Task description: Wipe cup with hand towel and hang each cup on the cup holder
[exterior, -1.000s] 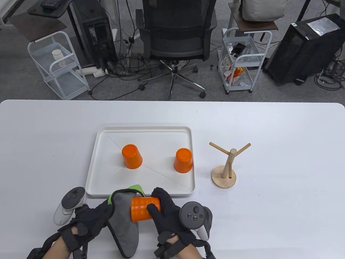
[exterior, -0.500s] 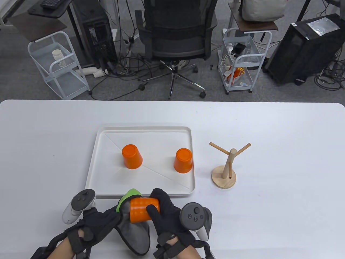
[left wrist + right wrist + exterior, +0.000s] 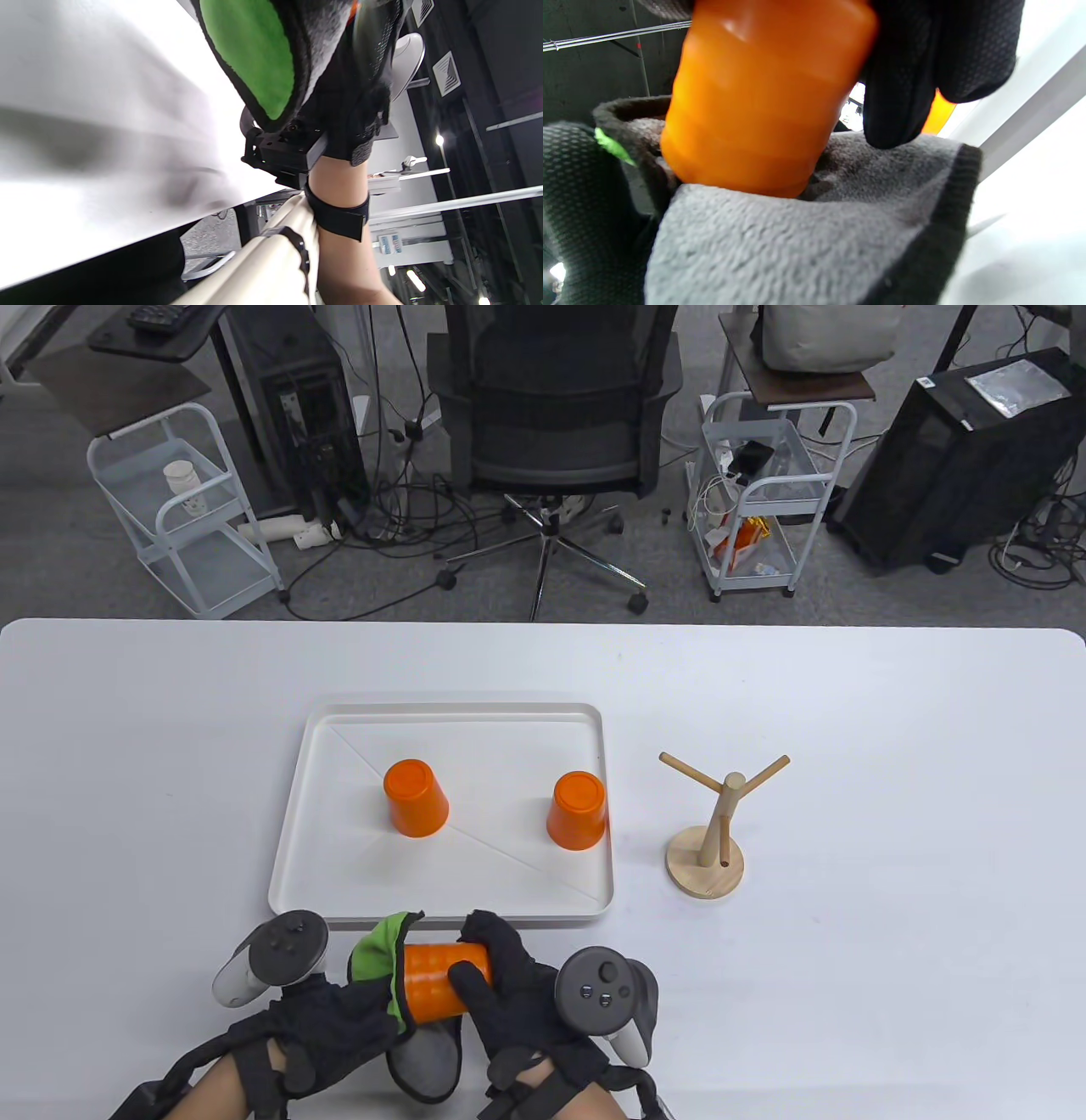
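One orange cup (image 3: pixel 437 981) lies on its side above the table's near edge, gripped by the right hand (image 3: pixel 517 993) with fingers curled round its closed end. The left hand (image 3: pixel 339 1022) clutches the grey-and-green hand towel (image 3: pixel 379 957) bunched over its open end. Beyond the fingertips, two more cups (image 3: pixel 414 797) stand upside down on the white tray (image 3: pixel 339 721), the wooden cup holder (image 3: pixel 708 836) beside it.

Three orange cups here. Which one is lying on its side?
The cup in the hands, held by the right hand in front of the tray. The tray's two cups stand upside down.
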